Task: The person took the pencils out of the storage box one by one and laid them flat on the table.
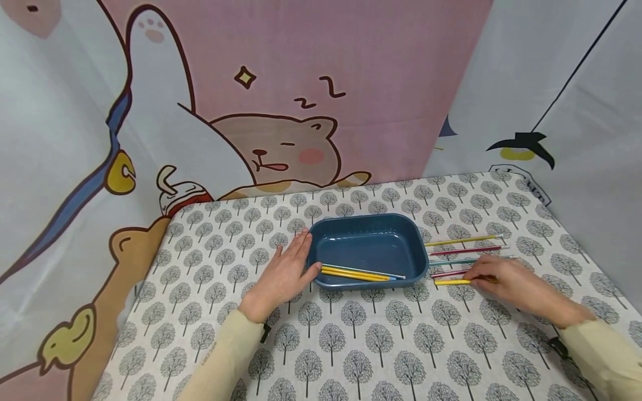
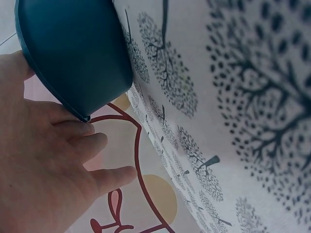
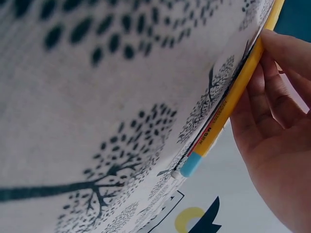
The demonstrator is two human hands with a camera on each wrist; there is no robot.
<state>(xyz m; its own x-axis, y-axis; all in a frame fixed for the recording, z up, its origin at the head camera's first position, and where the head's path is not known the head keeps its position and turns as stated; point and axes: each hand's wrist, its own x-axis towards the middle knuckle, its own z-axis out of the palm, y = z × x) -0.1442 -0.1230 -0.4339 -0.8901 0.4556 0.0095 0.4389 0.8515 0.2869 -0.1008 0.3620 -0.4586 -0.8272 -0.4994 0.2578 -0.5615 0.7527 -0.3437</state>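
Observation:
A dark blue rectangular basin stands on the table. My left hand touches its left rim, with the thumb over the near corner and the fingers extended along the side. Inside, yellow pencils and a thin pale one lie along the near wall. Right of the basin, my right hand pinches a yellow pencil with a light blue end, which lies low against the cloth. Beyond it are a dark red pencil, a green pencil, a red pencil and an olive-yellow pencil, roughly parallel.
A white tablecloth printed with grey trees covers the table. Behind it hangs a curtain with cartoon animals, meeting the table's back edge. More pale cloth hangs at the right.

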